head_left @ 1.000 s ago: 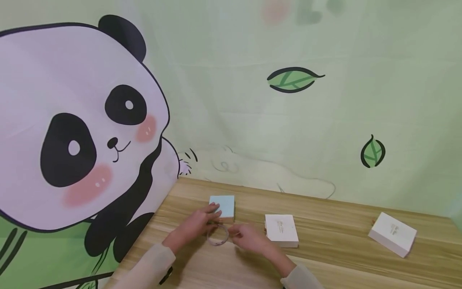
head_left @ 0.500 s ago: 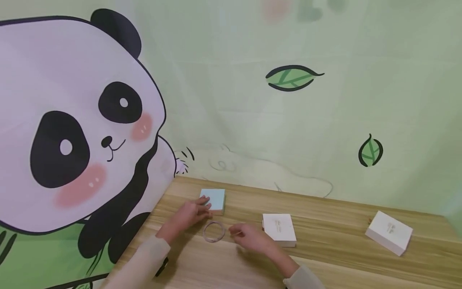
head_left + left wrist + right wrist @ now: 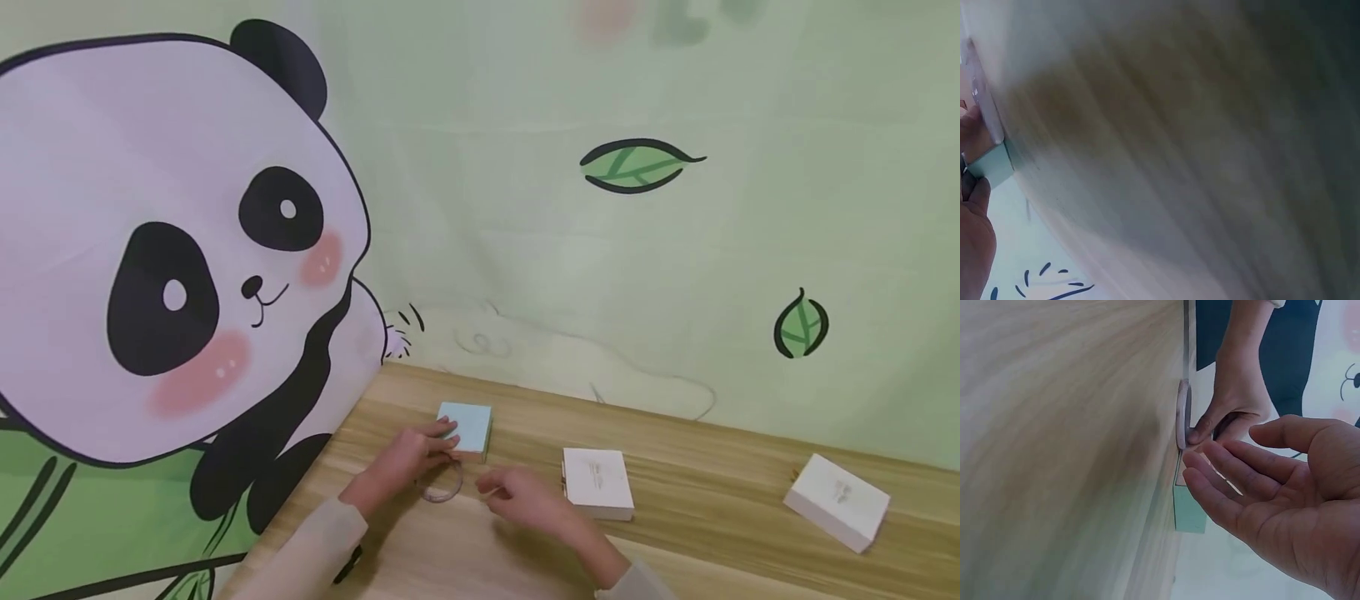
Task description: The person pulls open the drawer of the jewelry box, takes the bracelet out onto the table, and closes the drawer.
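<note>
A light-blue square box (image 3: 474,421) lies on the wooden table, with a pinkish near side. The fingers of my left hand (image 3: 405,462) reach over its left part and rest on its top. My left thumb touches a pale purple bangle (image 3: 1181,415), which lies flat just in front of the box; the hand covers part of its ring in the head view. Right of the bangle, my right hand (image 3: 528,498) is held apart from it, fingers loosely bent with nothing in them. The right wrist view shows that palm (image 3: 1291,500) turned up.
A white box (image 3: 597,482) with small printed lettering lies right of my right hand. Another white box (image 3: 838,500) sits angled farther right. Behind the table (image 3: 720,517) hangs a green cloth (image 3: 525,208) with a printed panda and leaves.
The bangle has shifted left, closer under my left hand, whose thumb now overlaps its ring. My right hand stays beside it. The head view has swung slightly.
</note>
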The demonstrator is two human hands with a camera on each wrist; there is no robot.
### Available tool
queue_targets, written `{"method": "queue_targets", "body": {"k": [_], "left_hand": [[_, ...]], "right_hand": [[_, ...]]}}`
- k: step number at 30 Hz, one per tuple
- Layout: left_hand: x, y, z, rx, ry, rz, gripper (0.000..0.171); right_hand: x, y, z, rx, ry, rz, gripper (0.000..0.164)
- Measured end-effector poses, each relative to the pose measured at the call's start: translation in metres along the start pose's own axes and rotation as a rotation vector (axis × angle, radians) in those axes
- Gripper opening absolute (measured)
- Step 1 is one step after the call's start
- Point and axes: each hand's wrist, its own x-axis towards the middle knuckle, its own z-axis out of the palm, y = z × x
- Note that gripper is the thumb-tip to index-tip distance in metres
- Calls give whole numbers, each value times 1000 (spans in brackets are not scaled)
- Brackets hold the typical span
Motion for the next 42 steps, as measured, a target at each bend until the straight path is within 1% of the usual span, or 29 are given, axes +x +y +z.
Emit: {"method": "queue_targets", "body": {"k": [3,6,10,13,15,17,21,23,28,30,34,36,37,39,42], "left_hand": [[-2,0,1,-13,14,7,36],[-4,0,1,8,2,-2,35],[-4,-3,2,50,-25,-32,36],[-3,-9,0,68,-6,-38,36],[-1,-15,-2,82,22,-25,36],[0,-21,-4,80,35,-20,37],[2,-30,-6,62,22,-19,38],[1,-33,-6,61,19,-8,39],[-1,-37,-3,53,40,56,38],[-1,-38,-4,40,50,74,37],[4,-41,-10,49,79,89,35],[7,-40,-15,78,91,86,36],[8,-40,-18,83,102,80,38],[9,-37,-26,66,120,28,41],[2,-30,-39,41,157,-105,46]], "right_hand": [[-7,-2,-1,-24,-16,-15,32],[-14,-2,-3,-33,-23,-21,30],[-23,-3,-3,-9,-36,-9,29],[-26,-5,-4,14,-43,-13,29],[-29,-6,-6,22,-50,-27,29],[-32,-8,-10,22,-60,-45,28],[-40,-4,-14,-20,-69,-99,25],[-44,0,-14,-42,-70,-107,24],[-58,9,-14,-83,-70,-82,21],[-64,12,-15,-98,-64,-85,20],[-71,17,-22,-78,-60,-89,20],[-76,19,-27,-61,-59,-97,20],[-78,20,-29,-53,-60,-98,20],[-84,23,-35,-38,-62,-97,21],[-96,26,-43,-32,-56,-79,22]]}}
